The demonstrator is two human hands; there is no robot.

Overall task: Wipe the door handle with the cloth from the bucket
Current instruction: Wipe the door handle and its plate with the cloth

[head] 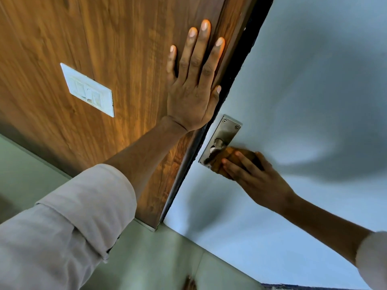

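Observation:
The metal door handle (219,143) sits on a steel plate (227,127) screwed to the pale grey door (303,80). My right hand (255,176) presses an orange-brown cloth (232,155) over the lever part of the handle, which the cloth mostly hides. My left hand (194,80) lies flat with fingers spread on the wooden panel (104,38) beside the door's edge. The bucket is not in view.
A white switch plate (88,90) is fixed to the wooden panel left of my left hand. A dark gap (236,70) runs between the panel and the door. Pale green floor (157,258) lies below.

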